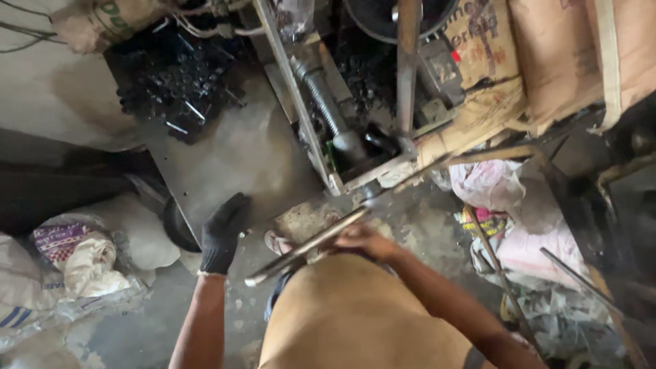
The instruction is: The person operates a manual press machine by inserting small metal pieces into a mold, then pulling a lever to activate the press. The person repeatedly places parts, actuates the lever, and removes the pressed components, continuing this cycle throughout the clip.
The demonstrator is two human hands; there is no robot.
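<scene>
Head view, near to far. The bare right hand [365, 240] closes around a long metal bar [307, 251], lying slantwise just above the person's knee. Left of the bar, the black-gloved left hand [222, 232] rests, fingers loosely spread and holding nothing, on the edge of a grey steel plate [239, 154]. Beyond the bar stands a greasy screw press [328, 109]; the bar is not yet inside its frame, so feeding appears still ahead.
</scene>
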